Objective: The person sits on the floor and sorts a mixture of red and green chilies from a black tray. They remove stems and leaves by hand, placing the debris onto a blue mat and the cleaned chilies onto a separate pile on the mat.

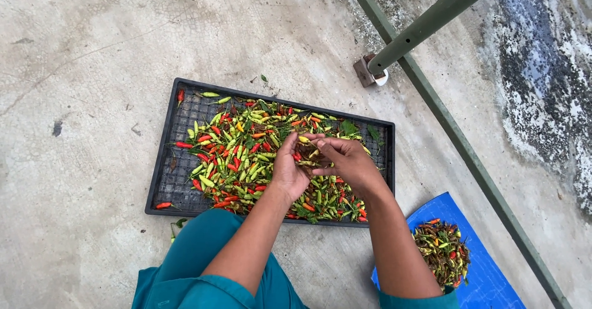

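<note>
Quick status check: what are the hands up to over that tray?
Left hand cupped, holding chillies. Right hand picking at them. Both above black tray of mixed chillies. Nothing in the way.

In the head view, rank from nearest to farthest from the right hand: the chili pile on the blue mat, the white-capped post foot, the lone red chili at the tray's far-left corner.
From the right hand:
1. Chili pile on the blue mat, lower right.
2. Post foot, above, beyond the tray.
3. Lone red chili, far upper left.
</note>
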